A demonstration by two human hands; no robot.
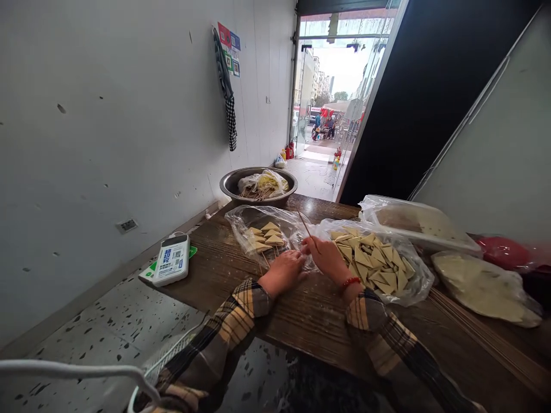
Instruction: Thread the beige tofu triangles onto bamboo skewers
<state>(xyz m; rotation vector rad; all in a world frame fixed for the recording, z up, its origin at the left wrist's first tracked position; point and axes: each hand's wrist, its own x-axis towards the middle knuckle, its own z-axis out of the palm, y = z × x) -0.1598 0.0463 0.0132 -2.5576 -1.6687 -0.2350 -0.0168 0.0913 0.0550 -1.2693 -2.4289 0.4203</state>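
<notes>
My right hand (329, 258), with a red bead bracelet at the wrist, pinches a thin wooden skewer (305, 223) that points up and to the left. Just left of it, my left hand (284, 272) is low over the table with its fingers curled together; what they hold, if anything, is hidden. Beyond my left hand, triangular pale tofu pieces on sticks (267, 234) rest on a clear plastic bag (241, 221). Beside my right hand lies a heap of loose tofu triangles (365, 257) in an open clear bag (424, 281).
A metal basin (224, 186) with bagged skewered food stands at the table's far end. At the left edge sits a white box-shaped device (172, 261). A plastic tub (424, 221), a bag of pale food (482, 287) and a bundle of long skewers (486, 332) are on the right.
</notes>
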